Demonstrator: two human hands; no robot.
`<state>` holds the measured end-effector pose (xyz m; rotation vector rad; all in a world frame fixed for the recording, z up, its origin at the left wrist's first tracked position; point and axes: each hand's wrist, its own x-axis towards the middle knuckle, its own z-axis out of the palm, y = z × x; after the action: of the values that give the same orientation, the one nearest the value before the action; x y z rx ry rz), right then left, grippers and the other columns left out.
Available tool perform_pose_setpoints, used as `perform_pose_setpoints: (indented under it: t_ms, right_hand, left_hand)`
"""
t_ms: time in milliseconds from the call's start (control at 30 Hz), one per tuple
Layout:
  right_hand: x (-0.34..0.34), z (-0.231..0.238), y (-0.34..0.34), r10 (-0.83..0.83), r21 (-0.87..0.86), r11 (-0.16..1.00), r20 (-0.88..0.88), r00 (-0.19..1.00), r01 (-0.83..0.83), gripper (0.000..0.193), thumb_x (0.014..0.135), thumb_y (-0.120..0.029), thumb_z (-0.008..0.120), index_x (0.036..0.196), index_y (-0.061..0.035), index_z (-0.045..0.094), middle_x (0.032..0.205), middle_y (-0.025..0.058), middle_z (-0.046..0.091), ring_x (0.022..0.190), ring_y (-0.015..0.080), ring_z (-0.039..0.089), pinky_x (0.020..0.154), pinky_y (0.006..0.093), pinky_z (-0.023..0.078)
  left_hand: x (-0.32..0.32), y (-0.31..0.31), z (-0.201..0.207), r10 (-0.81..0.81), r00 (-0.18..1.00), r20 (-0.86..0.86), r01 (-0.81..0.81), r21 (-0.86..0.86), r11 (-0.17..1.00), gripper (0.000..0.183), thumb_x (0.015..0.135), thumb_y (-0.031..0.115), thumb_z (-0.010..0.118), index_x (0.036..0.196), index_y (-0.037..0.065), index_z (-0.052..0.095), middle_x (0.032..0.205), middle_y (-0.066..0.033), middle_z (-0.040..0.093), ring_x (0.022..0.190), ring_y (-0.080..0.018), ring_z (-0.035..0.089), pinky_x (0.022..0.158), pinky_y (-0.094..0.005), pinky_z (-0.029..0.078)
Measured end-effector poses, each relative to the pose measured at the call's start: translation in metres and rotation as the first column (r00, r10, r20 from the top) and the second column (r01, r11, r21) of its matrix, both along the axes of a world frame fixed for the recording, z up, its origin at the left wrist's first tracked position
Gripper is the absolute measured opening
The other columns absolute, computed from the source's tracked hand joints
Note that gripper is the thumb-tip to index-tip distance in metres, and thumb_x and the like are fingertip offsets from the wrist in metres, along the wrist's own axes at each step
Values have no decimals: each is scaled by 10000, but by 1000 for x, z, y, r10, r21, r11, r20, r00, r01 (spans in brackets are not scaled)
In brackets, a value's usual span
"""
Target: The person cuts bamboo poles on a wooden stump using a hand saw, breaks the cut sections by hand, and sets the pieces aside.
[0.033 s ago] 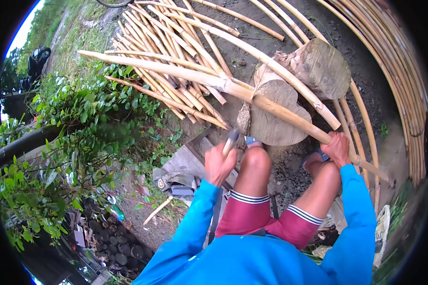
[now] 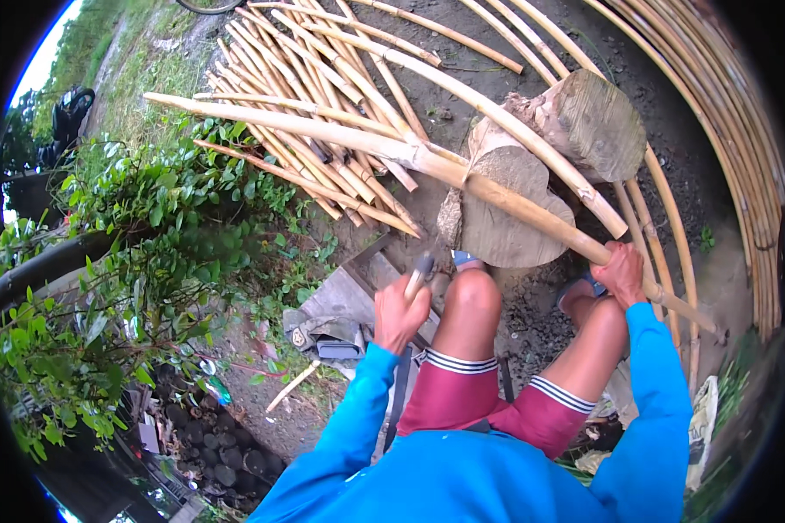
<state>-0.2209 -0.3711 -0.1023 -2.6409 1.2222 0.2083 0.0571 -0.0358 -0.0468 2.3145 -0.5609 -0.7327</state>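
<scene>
My right hand [image 2: 621, 274] is closed round a long bamboo pole [image 2: 532, 215] near its right end. The pole slants across a cut log [image 2: 513, 240] in front of my knees, its far end reaching out to the upper left. Just left of my left knee, my left hand [image 2: 400, 314] is closed round a tool with a pale wooden handle [image 2: 415, 283] and a dark end. What kind of tool it is cannot be made out. The tool is apart from the pole.
Another cut log [image 2: 600, 126] stands behind the first, with a second bamboo pole [image 2: 497, 118] across the logs. Many cut bamboo pieces [image 2: 314, 74] lie in a heap at upper left. Long poles [image 2: 728, 131] are bundled at right. Leafy bushes [image 2: 139, 200] crowd the left.
My left hand and the tool in it have dropped slightly, toward me. My right hand and the bamboo pole stay nearly where they were.
</scene>
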Motion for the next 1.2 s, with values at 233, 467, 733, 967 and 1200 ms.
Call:
perform_pose_setpoints:
  t_ms: [233,467,733,967,1200]
  right_hand:
    - [7,12,-4,45,146,988,98,994,-59,241,693,-257,719,764,-26,715,768,266,698,777,473,695,746,536,576]
    - [-2,22,15,41,232,971,106,993,-65,237,685,-240,708,745,-14,676,748,255,689,747,482,676,727,549,557]
    - [0,17,34,-35,112,993,63,997,28,230,699,-259,719,748,-36,692,767,256,698,763,488,684,738,547,570]
    - [-3,14,32,-18,61,998,30,999,16,277,727,-305,757,766,-32,731,788,267,710,778,479,700,745,548,582]
    - [-5,6,22,-7,118,993,-33,999,10,280,727,-289,734,846,-41,786,825,265,724,800,472,707,775,538,591]
  left_hand:
    - [2,12,-1,14,1000,-12,-14,2,1000,317,824,275,649,742,-22,577,668,-293,576,692,-514,615,616,-534,477]
    - [-10,34,7,76,990,-122,-77,1,997,343,830,300,663,752,-24,579,683,-288,580,698,-513,607,623,-530,473]
    - [-26,35,-2,83,985,-154,-91,-44,995,285,847,249,634,793,-22,564,607,-133,490,577,-191,498,574,-420,432]
    - [-23,27,12,-50,994,-93,28,-231,972,251,879,120,640,1106,34,574,733,-210,639,663,-382,687,644,-454,530]
    - [1,1,7,-87,996,-13,80,-275,958,289,873,129,633,1134,20,573,767,-246,648,725,-468,688,639,-481,521]
